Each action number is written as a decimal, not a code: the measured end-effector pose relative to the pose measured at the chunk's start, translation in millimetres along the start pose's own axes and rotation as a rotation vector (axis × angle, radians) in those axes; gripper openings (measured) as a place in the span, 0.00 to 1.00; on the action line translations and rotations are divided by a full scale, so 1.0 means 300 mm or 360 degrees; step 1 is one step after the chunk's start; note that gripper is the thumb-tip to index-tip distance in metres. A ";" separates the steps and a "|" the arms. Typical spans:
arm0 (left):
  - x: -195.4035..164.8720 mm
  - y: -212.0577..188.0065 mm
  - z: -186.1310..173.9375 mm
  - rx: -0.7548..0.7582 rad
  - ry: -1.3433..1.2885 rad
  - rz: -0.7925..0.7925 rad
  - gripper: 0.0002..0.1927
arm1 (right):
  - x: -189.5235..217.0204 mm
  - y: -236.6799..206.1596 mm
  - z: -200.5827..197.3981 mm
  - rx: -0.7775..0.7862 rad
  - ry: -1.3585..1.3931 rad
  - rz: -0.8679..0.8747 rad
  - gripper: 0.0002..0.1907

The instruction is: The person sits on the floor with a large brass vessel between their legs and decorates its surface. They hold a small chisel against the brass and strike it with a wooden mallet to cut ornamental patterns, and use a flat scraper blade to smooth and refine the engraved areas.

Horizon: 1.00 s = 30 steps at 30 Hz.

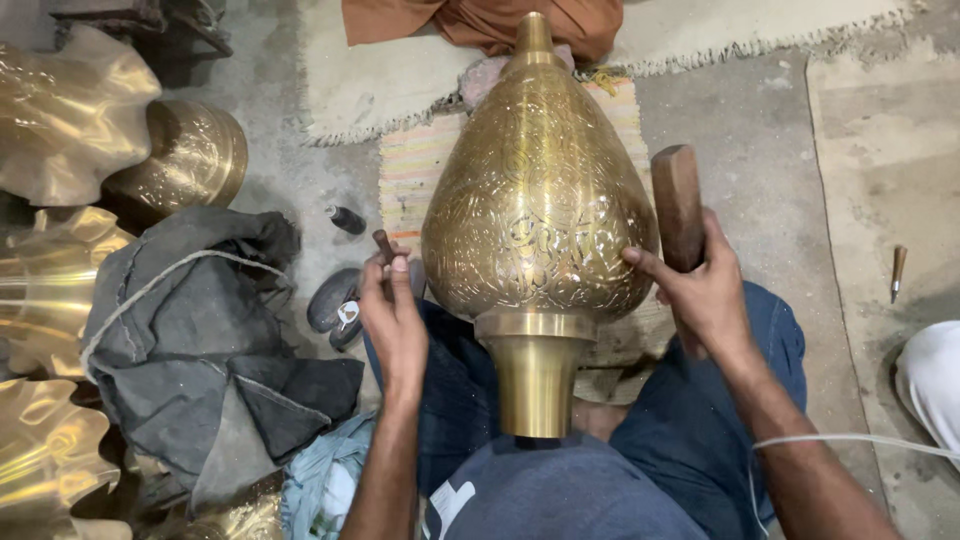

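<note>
- The big teardrop-shaped brass vessel (538, 200) lies across the seated person's lap, its pointed tip aimed away over a striped mat (415, 165) on the floor and its plain smooth collar (534, 372) pointing back toward the body.
- The left hand (392, 315) sits against the vessel's left flank, its grip pinched around a short dark punch-like tool (384, 244); the fingers are curled closed on it.
- The right hand (705, 290) has its grip clenched on a wooden mallet (679, 205), head up, while the thumb reaches out and rests on the vessel's right side.
- From here the vessel looks like hollow sheet brass: stiff, probably fairly weighty for its bulk, and liable to dent if dropped or struck wrong.
- Its body is covered in fine engraved pattern, which should give some bite to the fingers; the polished collar looks slicker.
- Being round, it seems ready to roll off the thighs, so I would judge a hand on each flank, or one around the collar, the safest hold. The slim tip looks like a poor place to lift by.
- Around them on the floor: ruffled brass pieces (70, 110), a grey cloth bundle tied with cord (190, 340), and a small chisel (897, 272) well apart to the right.
</note>
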<state>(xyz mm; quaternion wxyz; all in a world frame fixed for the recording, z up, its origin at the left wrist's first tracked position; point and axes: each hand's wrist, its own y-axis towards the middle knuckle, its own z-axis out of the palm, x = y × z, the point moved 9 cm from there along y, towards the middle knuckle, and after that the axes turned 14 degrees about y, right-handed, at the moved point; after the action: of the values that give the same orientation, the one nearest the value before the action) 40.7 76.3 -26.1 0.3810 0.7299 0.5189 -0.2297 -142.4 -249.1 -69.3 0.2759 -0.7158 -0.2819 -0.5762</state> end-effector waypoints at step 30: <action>0.005 0.039 0.072 0.0236 0.0443 -0.0260 0.18 | -0.294 0.012 0.034 0.0059 0.0744 0.0415 0.40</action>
<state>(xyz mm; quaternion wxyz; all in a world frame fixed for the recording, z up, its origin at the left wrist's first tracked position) 53.6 58.1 -36.5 0.2308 0.7361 0.6059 -0.1943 -148.6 -251.8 -158.0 0.4185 -0.5885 -0.1265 -0.6801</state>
